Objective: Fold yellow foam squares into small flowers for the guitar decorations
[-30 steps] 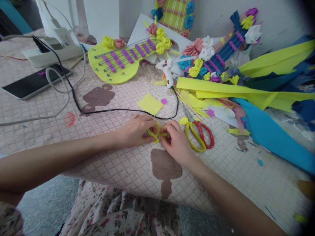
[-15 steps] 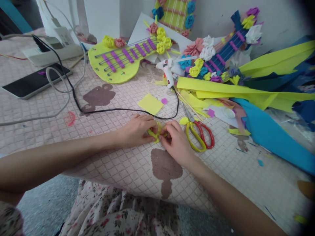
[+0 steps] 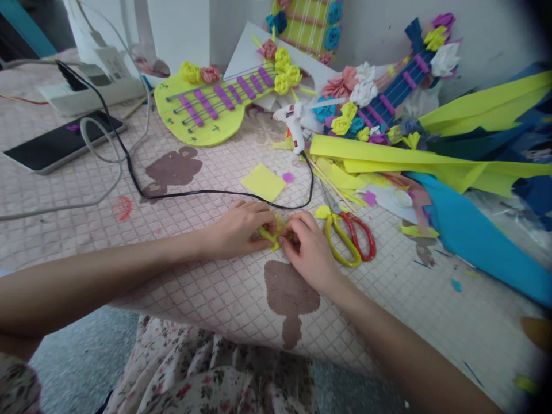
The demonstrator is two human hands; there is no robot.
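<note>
Between my hands, just above the tablecloth, is a small crumpled piece of yellow paper (image 3: 276, 237). My left hand (image 3: 246, 230) pinches its left side with thumb and fingers. On its right side, my right hand (image 3: 308, 246) is closed in a pinch, its fingertips partly hiding the paper. To the right of my right hand lie scissors (image 3: 345, 237) with one yellow and one red handle. A flat yellow paper square (image 3: 263, 183) rests beyond my hands, beside a small purple scrap (image 3: 288, 177).
A black cord (image 3: 207, 192) runs across the table to a white glue gun (image 3: 295, 127). Behind stands a yellow paper guitar (image 3: 202, 123); a blue one (image 3: 390, 98) leans at right. A phone (image 3: 60, 144) and power strip (image 3: 92, 95) lie left. Blue paper (image 3: 478, 230) covers the right.
Almost nothing differs. Both hands hold the yellow paper in the same place, with only a very slight shift of the right fingers.
</note>
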